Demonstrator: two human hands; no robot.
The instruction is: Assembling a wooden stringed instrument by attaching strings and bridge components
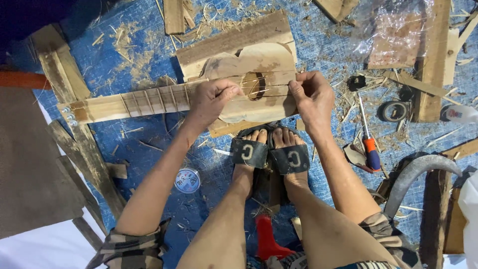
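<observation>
The wooden guitar lies across a board above the sandalled feet. The left hand pinches the strings near the neck; the right hand grips them at the body's end. A screwdriver lies right.

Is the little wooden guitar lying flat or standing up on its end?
Lying flat. The wooden guitar rests face up across a board, neck pointing left, with the left hand and right hand gripping its body.

Blue tarp on the floor, wood shavings, planks, screwdriver, tape roll, round lid
</observation>
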